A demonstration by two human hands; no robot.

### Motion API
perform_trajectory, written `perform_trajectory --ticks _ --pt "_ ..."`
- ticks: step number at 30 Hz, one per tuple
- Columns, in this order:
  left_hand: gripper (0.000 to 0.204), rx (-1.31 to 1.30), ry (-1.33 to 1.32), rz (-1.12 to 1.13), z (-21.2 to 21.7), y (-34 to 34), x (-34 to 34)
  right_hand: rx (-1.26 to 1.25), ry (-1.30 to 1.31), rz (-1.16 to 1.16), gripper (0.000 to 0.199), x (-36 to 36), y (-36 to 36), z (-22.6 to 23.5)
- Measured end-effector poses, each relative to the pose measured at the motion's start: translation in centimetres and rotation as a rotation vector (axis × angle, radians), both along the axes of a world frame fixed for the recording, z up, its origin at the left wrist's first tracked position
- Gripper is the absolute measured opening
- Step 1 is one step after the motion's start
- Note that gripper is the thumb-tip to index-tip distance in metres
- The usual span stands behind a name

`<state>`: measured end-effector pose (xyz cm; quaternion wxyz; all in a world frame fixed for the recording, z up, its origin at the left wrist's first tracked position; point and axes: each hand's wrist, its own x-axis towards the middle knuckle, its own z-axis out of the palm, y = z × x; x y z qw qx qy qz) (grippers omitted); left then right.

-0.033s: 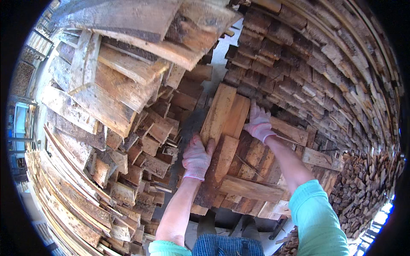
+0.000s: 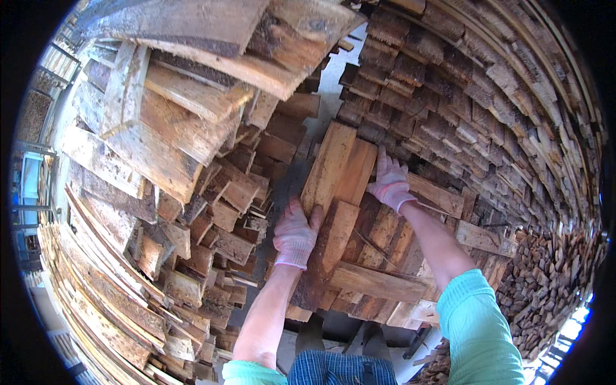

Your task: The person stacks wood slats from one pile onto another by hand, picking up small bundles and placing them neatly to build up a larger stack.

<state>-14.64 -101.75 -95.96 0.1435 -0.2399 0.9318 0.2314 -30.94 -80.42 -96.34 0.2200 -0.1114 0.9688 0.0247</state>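
Both my hands wear pale, pinkish knit gloves. My left hand (image 2: 296, 236) grips the left edge of a long wooden board (image 2: 328, 168), thumb on top and fingers along its outer side. A second, more orange board (image 2: 357, 172) lies against it on the right. Beside that board's right edge is my right hand (image 2: 390, 181), fingers stretched out and slightly apart, thumb toward the wood. A shorter board (image 2: 340, 234) overlaps the near end of these two. Beneath them spreads a stack of rough boards (image 2: 385, 234), with a crosswise plank (image 2: 377, 282) nearer me.
Tall piles of rough boards (image 2: 240, 186) rise close on my left, the top ones jutting toward me. A high wall of stacked planks (image 2: 443, 96) curves along the right. Many small wood pieces (image 2: 539, 289) are heaped at the lower right. A narrow gap (image 2: 332, 80) shows pale floor ahead.
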Motion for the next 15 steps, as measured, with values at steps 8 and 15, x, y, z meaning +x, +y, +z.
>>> perform_trajectory --ticks 8,15 --pt "0.082 0.024 -0.036 -0.012 0.3 0.0 0.3 0.116 0.064 0.033 0.101 -2.3 0.5 -1.4" --pt "0.085 -0.008 -0.013 0.002 -0.1 0.6 0.2 0.071 0.081 0.044 0.100 -0.7 1.3 -2.9"
